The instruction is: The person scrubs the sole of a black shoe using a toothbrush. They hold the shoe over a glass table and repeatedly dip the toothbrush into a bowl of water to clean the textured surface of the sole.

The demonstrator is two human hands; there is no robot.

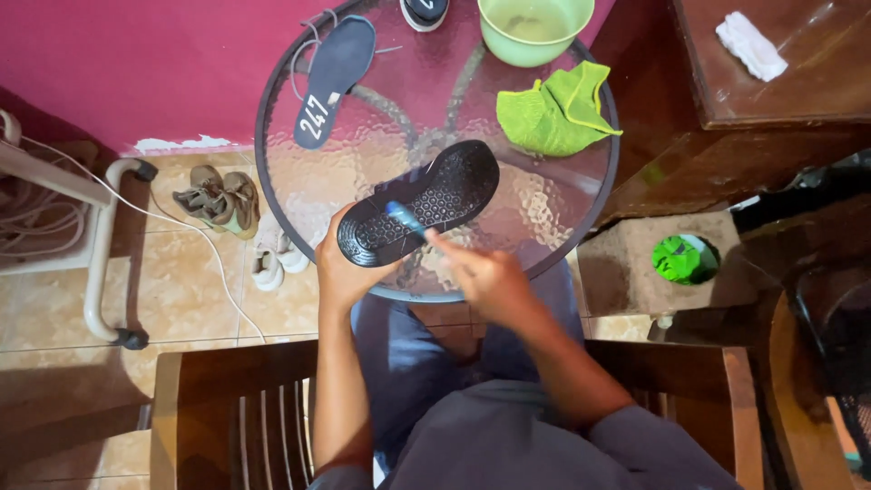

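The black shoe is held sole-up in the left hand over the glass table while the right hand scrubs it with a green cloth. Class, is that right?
Not quite. The head view shows the right hand scrubbing the black shoe with a blue brush; the green cloth lies on the glass table. The left hand grips the shoe.

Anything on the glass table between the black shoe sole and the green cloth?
Head view: no object lies there. Between the black shoe sole and the green cloth there is only bare glass table, with the table's frame showing through it.
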